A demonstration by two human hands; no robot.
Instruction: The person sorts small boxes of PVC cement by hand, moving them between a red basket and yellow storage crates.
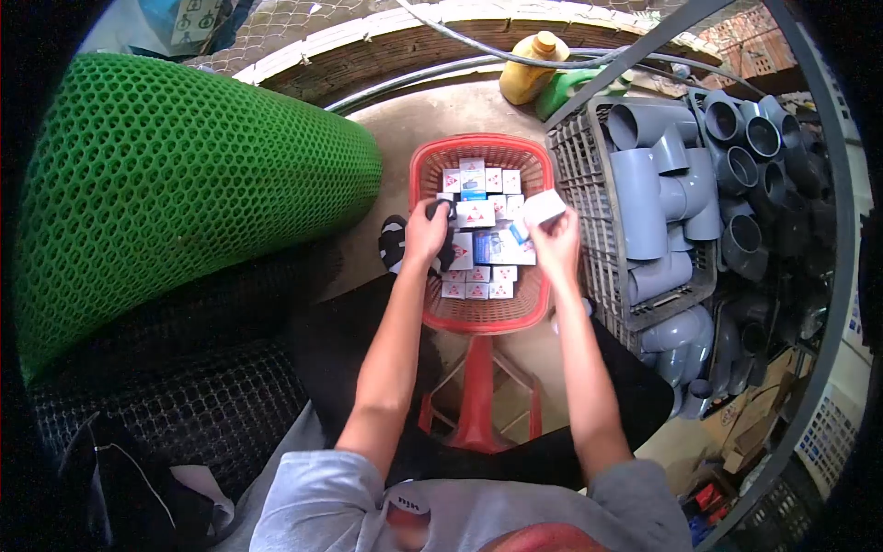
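A red plastic basket (483, 325) holds several small white boxes (476, 214) with red marks, and some with blue print. My right hand (557, 241) is closed on a white box (543, 210) over the basket's right side. At the basket's left side, my left hand (426, 235) has its fingers wrapped round a small black object (441, 210), whose kind I cannot make out. The basket stands above a red stool (476, 396).
A green mesh roll (202, 166) fills the left, above black netting (193, 396). Grey crates (589, 184) of grey pipe fittings (639, 202) stand right. A yellow bottle (529, 74) and a green container (575, 87) stand behind the basket.
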